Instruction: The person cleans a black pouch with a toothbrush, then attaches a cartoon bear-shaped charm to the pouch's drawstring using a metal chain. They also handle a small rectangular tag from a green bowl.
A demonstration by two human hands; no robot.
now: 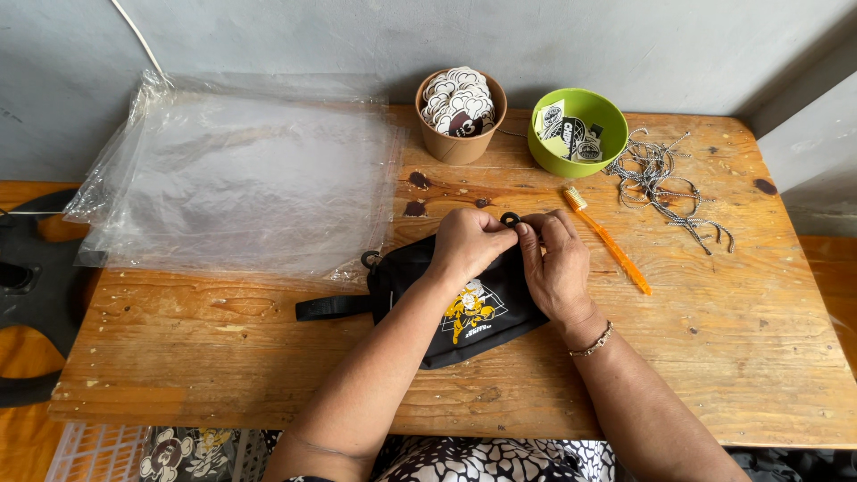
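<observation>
**Both hands at the pouch's top ring**

The black pouch (464, 308) lies on the table (714, 357). The left hand (469, 243) and right hand (555, 263) pinch a small black ring (510, 219) at its top edge, each grip closed on it. Fitting something there looks in hand; cords (665, 183) lie near, beyond an orange toothbrush (607, 239).

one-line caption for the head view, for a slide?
Both hands, left hand and right hand, pinch a black ring on a black pouch atop a wooden table.
</observation>
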